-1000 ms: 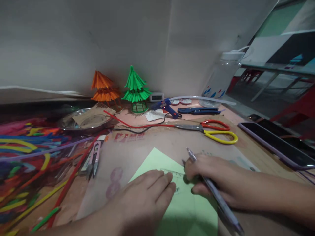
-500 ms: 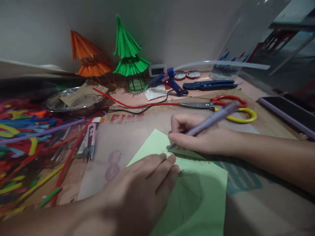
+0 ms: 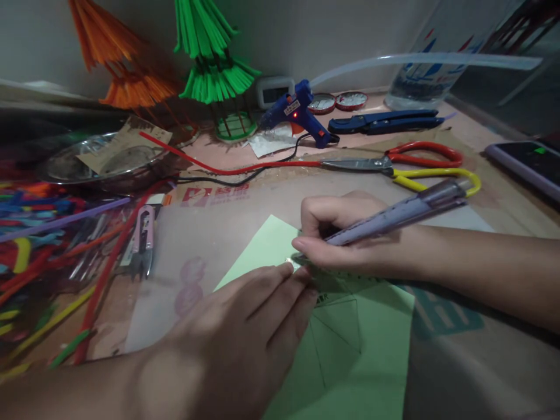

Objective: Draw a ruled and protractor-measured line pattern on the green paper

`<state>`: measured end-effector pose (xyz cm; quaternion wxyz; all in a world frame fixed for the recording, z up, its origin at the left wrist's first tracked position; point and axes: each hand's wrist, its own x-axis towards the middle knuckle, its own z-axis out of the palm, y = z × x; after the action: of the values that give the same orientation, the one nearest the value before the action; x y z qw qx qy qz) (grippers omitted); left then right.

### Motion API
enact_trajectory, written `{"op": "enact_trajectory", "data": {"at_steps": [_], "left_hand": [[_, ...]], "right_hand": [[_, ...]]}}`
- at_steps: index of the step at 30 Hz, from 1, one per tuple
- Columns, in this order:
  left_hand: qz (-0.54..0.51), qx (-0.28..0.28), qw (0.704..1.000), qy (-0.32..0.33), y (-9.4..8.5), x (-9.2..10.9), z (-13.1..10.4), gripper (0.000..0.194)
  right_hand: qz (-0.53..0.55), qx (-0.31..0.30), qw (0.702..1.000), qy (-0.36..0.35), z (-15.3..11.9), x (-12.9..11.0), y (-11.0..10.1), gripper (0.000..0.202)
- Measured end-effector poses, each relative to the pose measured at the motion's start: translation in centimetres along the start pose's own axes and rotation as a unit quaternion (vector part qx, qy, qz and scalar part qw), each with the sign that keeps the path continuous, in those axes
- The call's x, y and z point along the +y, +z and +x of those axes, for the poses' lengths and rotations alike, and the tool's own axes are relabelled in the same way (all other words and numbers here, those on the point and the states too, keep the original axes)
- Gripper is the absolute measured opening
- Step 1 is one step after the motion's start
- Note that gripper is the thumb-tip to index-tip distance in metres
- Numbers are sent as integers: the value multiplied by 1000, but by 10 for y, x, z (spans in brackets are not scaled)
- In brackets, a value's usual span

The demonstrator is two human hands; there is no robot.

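Note:
My right hand is closed around a purple pen, tilted with its tip down by my left fingertips. A sheet of light green paper lies beneath both hands, with thin dark straight lines on its lower part. My left hand lies flat on the sheet, fingers stretched out side by side. Between the hands shows part of a clear ruler-like piece with small black marks; most of it is hidden.
Scissors with red and yellow handles lie beyond my right hand. Farther back are a blue glue gun, blue pliers and a green pipe-cleaner tree. Pink thread snips and several pipe cleaners lie left; a phone right.
The view has tipped down and come nearer, so the things at the back sit higher. The pen tip has shifted slightly left, closer to my left fingertips. My left hand stays on the paper.

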<state>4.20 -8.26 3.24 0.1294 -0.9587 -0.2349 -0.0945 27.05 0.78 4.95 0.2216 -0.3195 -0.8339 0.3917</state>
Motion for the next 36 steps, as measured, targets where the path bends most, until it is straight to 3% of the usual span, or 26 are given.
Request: {"op": "enact_trajectory", "data": {"at_steps": [6,15,19,27,36], "left_hand": [[-4,7,1000,-4,-2,0,4,48],[29,2,1000,-5,1,3,2,48],[18,6,1000,-5,1,3,3,44],[14,-8,1000,1,1,0,4,51],[-8,5,1000,12,4,-2,2,39]], "right_hand": [[-40,-11,999,-12,-2,1,-1,27],[-125,-27,982,-141,-4,-4,1,26],[-144,-20,976,-160,-6,-2,1,26],[-155,-19,978,-137,-6,-6,-2,27],[-173,-35,981,-78,-7,-10,-6,28]]}}
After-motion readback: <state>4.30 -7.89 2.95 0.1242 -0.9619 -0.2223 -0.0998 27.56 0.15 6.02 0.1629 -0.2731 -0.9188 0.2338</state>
